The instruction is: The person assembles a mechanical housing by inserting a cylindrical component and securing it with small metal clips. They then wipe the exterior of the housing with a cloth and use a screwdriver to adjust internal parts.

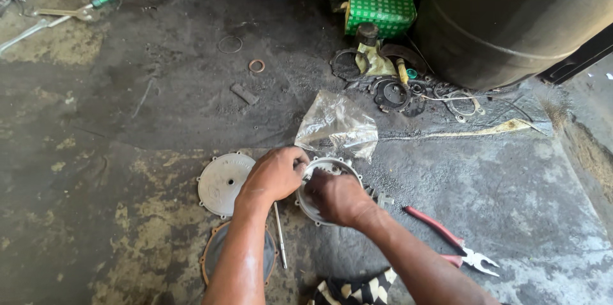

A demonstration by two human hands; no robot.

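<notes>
Both of my hands rest on a round grey metal housing (324, 168) lying on the oily concrete floor. My left hand (274, 174) is curled over its left rim, fingers pinched at the edge. My right hand (337, 198) covers its middle and lower part, so what the fingers grip is hidden. A flat round metal cover (220, 184) with small lugs lies just left of my left hand. Beneath my left forearm sit a dark rubber diaphragm with an orange rim (214, 254) and a thin metal rod (280, 236).
A crumpled clear plastic bag (337, 125) lies just beyond the housing. Red-handled pliers (450, 241) lie at the right. Gaskets and rings (393, 91), a green box (379, 11) and a big dark drum (511, 18) stand behind. Hand tools (60, 14) lie far left.
</notes>
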